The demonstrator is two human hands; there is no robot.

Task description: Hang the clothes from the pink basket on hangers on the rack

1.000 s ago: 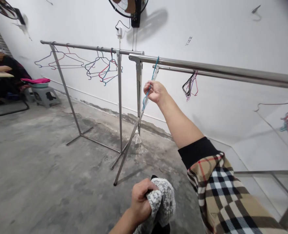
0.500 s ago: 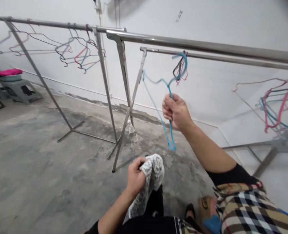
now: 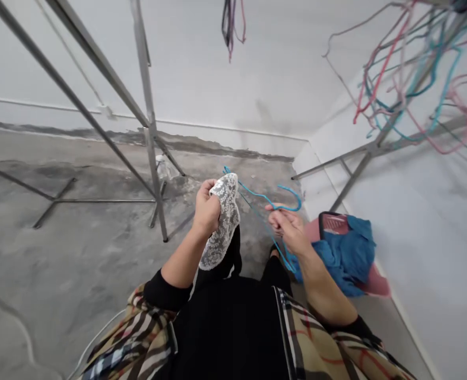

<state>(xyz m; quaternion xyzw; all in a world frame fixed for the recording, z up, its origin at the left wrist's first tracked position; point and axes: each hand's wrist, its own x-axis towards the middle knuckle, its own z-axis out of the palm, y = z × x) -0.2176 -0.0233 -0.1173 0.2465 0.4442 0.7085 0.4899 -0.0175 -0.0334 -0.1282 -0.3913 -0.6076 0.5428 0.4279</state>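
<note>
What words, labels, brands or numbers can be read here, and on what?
None: no readable text anywhere. The lace cloth, the blue hanger, the pink basket, the blue clothes in it and the checked jacket carry no visible writing or label.

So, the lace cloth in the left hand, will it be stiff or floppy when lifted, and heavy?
Probably floppy: the lace cloth droops limply below the left hand. Likely light, since it is thin, openwork fabric pinched in one hand. Its holes may snag on the blue hanger.
</note>
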